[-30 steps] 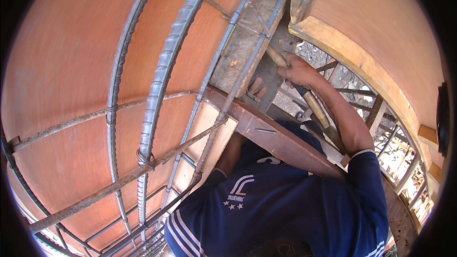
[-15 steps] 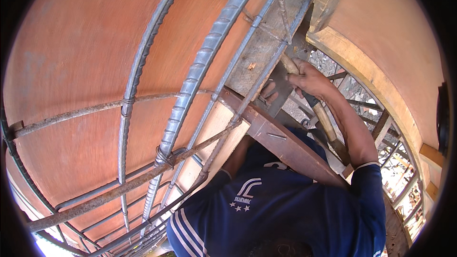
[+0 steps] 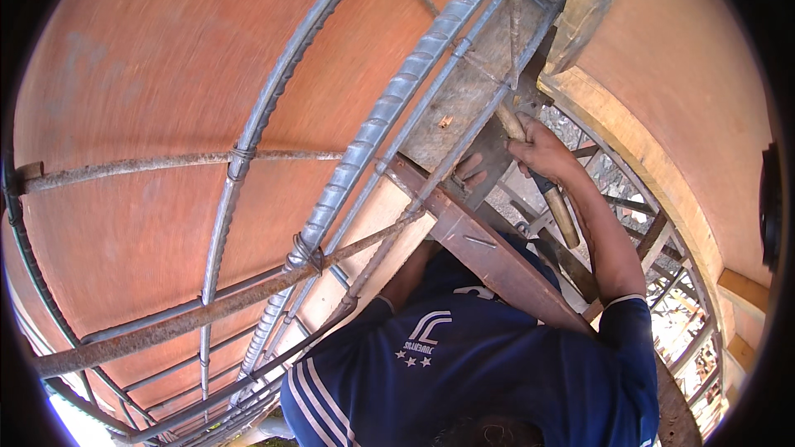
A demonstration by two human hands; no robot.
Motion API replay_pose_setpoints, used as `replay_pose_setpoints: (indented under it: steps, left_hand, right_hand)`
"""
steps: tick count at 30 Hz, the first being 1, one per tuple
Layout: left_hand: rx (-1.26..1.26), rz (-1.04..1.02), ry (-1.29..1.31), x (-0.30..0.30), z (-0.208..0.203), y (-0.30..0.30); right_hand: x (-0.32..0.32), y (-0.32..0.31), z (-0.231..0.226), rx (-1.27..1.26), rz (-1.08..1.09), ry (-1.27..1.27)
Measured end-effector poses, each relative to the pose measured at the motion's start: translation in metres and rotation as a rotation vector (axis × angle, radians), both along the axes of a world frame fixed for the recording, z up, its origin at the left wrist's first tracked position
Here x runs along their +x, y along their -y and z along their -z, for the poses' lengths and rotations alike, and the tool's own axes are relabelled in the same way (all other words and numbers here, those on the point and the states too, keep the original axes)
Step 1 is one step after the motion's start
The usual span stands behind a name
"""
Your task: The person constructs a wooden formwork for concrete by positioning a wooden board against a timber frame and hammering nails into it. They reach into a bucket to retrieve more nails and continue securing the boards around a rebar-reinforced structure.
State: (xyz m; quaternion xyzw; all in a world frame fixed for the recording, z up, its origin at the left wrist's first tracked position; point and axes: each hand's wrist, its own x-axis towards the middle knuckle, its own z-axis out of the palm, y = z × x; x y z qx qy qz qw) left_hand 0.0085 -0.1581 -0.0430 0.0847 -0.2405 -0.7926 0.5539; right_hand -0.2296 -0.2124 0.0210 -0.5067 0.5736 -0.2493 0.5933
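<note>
My right hand [image 3: 538, 149] is closed around the wooden handle of a hammer [image 3: 564, 220] that has a black band on it. The handle slants from upper left to lower right; its upper end goes up beside a thin steel bar, and the head is hard to make out. Left of it, the fingertips of my left hand [image 3: 472, 172] show past the edge of a brown beam [image 3: 476, 244]. They look stretched and apart, near a grey-brown board [image 3: 443, 120]; the rest of that hand is hidden. The beam crosses in front of my chest, with a bent nail or staple on it.
Ribbed steel bars [image 3: 389, 103] tied with wire run along a large curved orange-brown panel [image 3: 141, 108] on the left. A rusty rod [image 3: 190, 319] crosses low in front. At right curves a wooden rim [image 3: 642, 145] under another panel [image 3: 687, 74], with rubble and framing below.
The view has shifted slightly, so the bars and panel sit a little to the right at the top. My right hand still grips the hammer, its handle a little steeper. My left fingers stay by the board.
</note>
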Motion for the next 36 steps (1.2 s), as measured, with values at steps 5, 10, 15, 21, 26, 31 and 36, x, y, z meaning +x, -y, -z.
replay_pose_setpoints:
  steps: [5, 10, 15, 21, 26, 31, 36]
  left_hand:
    - [-0.003, -0.004, -0.066, -0.002, -0.002, -0.001]
    - [0.002, -0.012, -0.029, -0.001, 0.007, -0.003]
    - [0.020, 0.080, -0.251, -0.004, 0.015, 0.005]
    - [-0.042, 0.321, -0.545, -0.001, 0.036, 0.022]
    - [0.159, 0.424, -0.841, -0.005, 0.029, 0.025]
    - [0.241, 0.446, -0.940, -0.013, 0.012, 0.024]
    - [0.136, 0.519, -0.805, 0.006, 0.068, 0.055]
  right_hand:
    - [-0.008, 0.001, -0.006, 0.116, 0.028, -0.007]
    - [-0.004, -0.006, -0.022, 0.037, 0.011, 0.169]
    - [-0.009, 0.001, 0.001, 0.099, 0.091, 0.109]
    - [-0.003, 0.007, -0.015, 0.120, 0.072, 0.055]
    - [-0.002, 0.010, -0.025, 0.124, 0.057, 0.025]
    - [-0.005, 0.004, -0.011, 0.136, 0.079, 0.037]
    - [0.013, 0.006, -0.041, 0.085, -0.007, 0.178]
